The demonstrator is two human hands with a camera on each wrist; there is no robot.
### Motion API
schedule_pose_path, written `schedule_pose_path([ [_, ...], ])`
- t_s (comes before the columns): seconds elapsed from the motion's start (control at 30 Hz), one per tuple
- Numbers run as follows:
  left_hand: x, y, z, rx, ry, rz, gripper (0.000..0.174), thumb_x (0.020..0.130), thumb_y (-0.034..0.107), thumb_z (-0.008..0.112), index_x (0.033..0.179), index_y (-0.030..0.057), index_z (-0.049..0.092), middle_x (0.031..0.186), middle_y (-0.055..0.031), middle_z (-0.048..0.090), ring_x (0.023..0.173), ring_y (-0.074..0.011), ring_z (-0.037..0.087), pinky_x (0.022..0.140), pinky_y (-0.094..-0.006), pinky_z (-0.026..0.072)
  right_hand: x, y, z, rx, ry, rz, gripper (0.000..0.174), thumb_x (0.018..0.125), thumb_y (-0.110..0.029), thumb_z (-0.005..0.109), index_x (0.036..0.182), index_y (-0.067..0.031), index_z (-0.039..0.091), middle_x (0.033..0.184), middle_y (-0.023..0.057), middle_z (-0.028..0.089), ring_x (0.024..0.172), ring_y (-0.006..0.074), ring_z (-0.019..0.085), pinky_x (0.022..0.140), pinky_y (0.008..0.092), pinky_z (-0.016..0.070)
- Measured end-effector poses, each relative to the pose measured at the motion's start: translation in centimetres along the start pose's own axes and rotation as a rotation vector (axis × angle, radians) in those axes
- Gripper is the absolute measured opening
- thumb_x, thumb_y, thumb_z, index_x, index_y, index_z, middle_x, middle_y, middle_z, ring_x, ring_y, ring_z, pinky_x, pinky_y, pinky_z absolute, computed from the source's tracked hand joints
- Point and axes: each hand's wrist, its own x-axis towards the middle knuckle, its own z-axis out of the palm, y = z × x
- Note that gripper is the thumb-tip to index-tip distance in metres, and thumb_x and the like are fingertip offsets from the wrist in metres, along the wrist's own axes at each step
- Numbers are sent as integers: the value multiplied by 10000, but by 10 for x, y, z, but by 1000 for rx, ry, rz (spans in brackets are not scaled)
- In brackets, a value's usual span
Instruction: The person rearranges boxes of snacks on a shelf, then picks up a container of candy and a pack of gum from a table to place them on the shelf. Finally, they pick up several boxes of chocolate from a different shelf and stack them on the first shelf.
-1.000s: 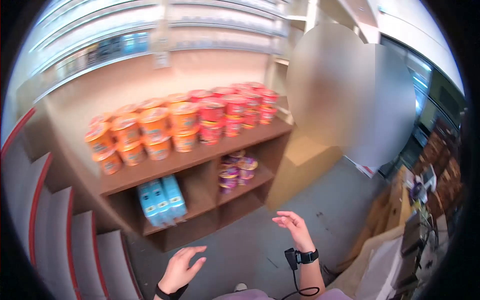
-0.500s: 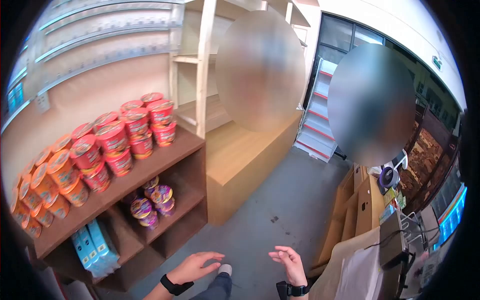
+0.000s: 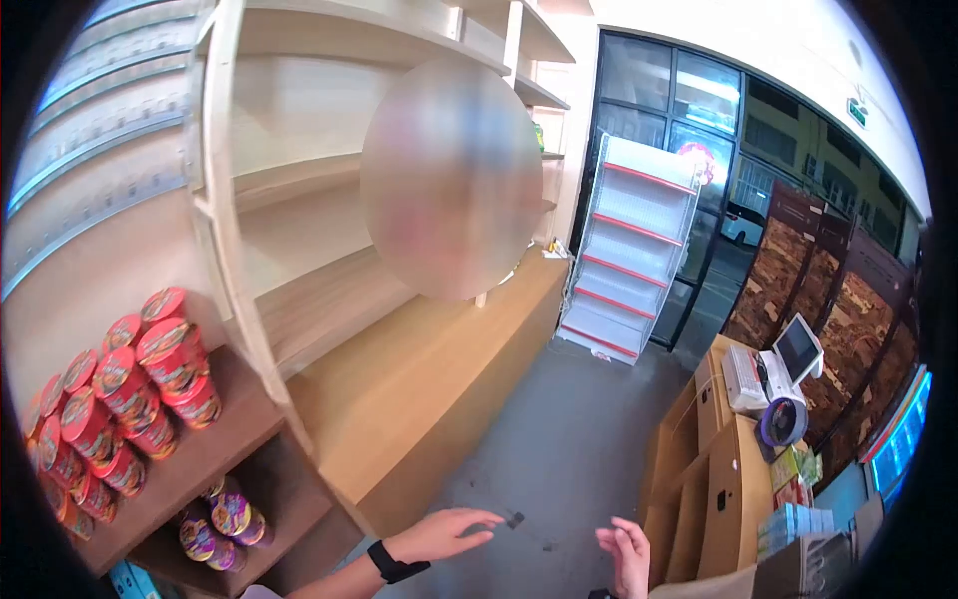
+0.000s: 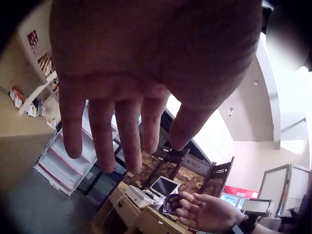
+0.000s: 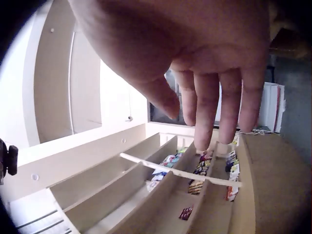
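Fingers point(image 4: 128, 139) of left hand point(image 3: 439, 536) and right hand point(image 3: 626, 559) spread loosely, wooden desk point(image 3: 726, 469) lying to their right.

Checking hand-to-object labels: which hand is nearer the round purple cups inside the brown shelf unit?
Left. In the head view, the left hand is apart from the round purple cups, to their right; the right hand is farther off, right of the left hand.
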Motion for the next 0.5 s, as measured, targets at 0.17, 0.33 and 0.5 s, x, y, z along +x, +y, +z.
schedule_pose_path([
  [0.17, 125, -47, 23, -82, -110, 15, 369, 939, 312, 489, 1251, 117, 510, 1130, -91, 605, 1049, -255, 571, 889, -358, 450, 115, 22, -53, -31, 51, 56, 292, 926, -193, 554, 1168, -31, 567, 1019, 99, 648, 960, 184, 617, 854, 286, 473],
  [0.33, 236, -72, 23, -137, -45, -121, 373, 945, 325, 483, 1257, 122, 508, 1137, -91, 602, 1034, -250, 576, 883, -353, 454, 278, -6, -73, -86, -95, 32, 296, 929, -206, 549, 1159, -21, 571, 1025, 109, 644, 967, 201, 617, 854, 312, 476],
  [0.5, 302, -95, -14, -118, 195, -185, 323, 916, 228, 530, 1199, 74, 538, 1110, -115, 609, 1025, -240, 585, 868, -338, 461, 435, -37, -23, -89, -342, 49, 312, 937, -220, 534, 1172, -17, 560, 1026, 114, 644, 971, 201, 616, 862, 313, 475],
])
